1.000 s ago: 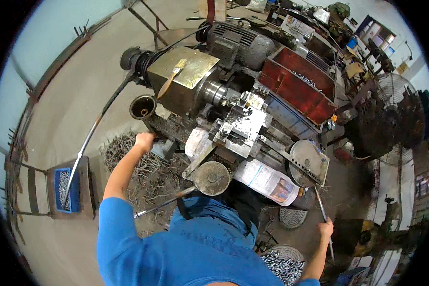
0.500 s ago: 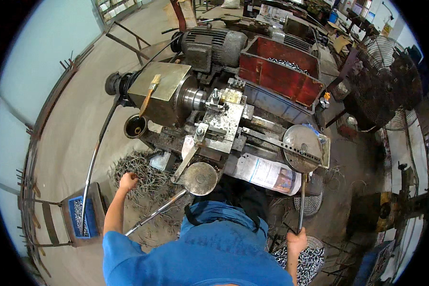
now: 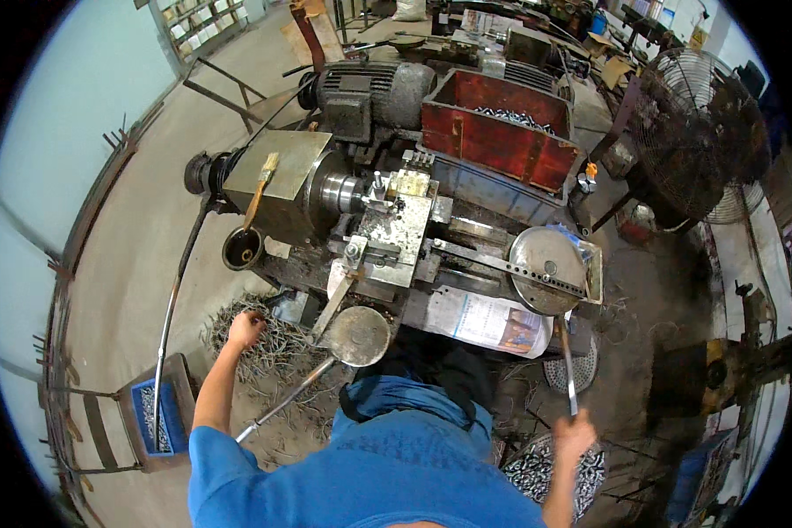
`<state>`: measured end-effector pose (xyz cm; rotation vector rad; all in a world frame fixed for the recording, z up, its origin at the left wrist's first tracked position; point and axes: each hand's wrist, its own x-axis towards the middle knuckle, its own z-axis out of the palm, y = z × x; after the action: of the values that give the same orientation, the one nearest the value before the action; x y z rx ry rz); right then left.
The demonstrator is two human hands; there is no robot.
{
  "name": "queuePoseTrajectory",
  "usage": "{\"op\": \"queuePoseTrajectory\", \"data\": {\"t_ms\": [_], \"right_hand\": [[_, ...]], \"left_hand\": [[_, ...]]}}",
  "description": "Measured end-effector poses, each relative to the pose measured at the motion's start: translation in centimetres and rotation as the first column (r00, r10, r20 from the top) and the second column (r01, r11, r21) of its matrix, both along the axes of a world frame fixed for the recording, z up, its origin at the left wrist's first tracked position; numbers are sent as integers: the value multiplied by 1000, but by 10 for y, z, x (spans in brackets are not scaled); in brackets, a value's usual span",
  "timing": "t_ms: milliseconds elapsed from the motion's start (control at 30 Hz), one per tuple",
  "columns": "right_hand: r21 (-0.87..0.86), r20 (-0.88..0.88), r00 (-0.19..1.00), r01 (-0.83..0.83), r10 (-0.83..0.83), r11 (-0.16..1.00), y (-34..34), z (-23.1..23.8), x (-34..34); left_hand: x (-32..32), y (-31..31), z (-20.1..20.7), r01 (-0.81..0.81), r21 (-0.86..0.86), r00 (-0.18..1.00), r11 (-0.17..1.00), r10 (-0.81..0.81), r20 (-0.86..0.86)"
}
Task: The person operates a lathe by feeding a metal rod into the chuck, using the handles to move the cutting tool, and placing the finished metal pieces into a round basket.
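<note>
My left hand [image 3: 247, 328] hovers over a heap of curly metal shavings [image 3: 268, 352], close to a small grey box [image 3: 297, 306]. Its fingers are curled together; whatever is between them is too small to make out. At the lower right, my right hand [image 3: 575, 435] is closed round the bottom end of a metal lever [image 3: 568, 370], which hangs below a round plate [image 3: 547, 268]. In front of me stands a lathe-like machine with a shiny chuck [image 3: 339, 192] and a greasy tool slide [image 3: 400, 231]. Another lever with a round disc [image 3: 360, 336] slants between my arms.
A red bin [image 3: 497, 132] of small metal parts rests on a blue crate [image 3: 493, 187] behind the slide. A brush [image 3: 260, 189] leans from an oil pot [image 3: 242, 249]. Baskets of parts [image 3: 546, 475] and a blue tray [image 3: 157, 418] sit low. A large fan [image 3: 700, 132] stands right.
My left hand has moved a little up and right, nearer the small grey box. My right hand has shifted slightly right, and the lever it grips now tilts more. The whole view has shifted slightly.
</note>
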<state>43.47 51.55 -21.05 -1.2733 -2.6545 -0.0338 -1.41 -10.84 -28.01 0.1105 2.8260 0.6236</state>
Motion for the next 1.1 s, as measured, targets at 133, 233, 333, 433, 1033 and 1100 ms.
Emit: {"op": "queuePoseTrajectory", "data": {"t_ms": [133,233,333,433,1033,1100], "right_hand": [[144,188,970,131,-157,981,129,11,-17],[235,87,994,44,-66,971,139,36,-58],[263,-146,972,-141,183,955,104,45,-84],[226,-250,932,-206,261,952,57,44,-98],[293,-457,137,-910,879,294,-112,181,-389],[370,-419,19,-909,908,190,-147,185,-431]], "left_hand": [[-39,8,-1,86,-153,995,984,-92,-34],[-47,15,0,123,-274,985,954,-151,-83],[-55,40,3,305,-405,945,862,-327,15],[-56,59,-11,252,-460,964,852,-261,46],[-46,31,38,184,-367,973,912,-221,-60],[-42,11,107,54,-195,969,979,-99,-228]]}}
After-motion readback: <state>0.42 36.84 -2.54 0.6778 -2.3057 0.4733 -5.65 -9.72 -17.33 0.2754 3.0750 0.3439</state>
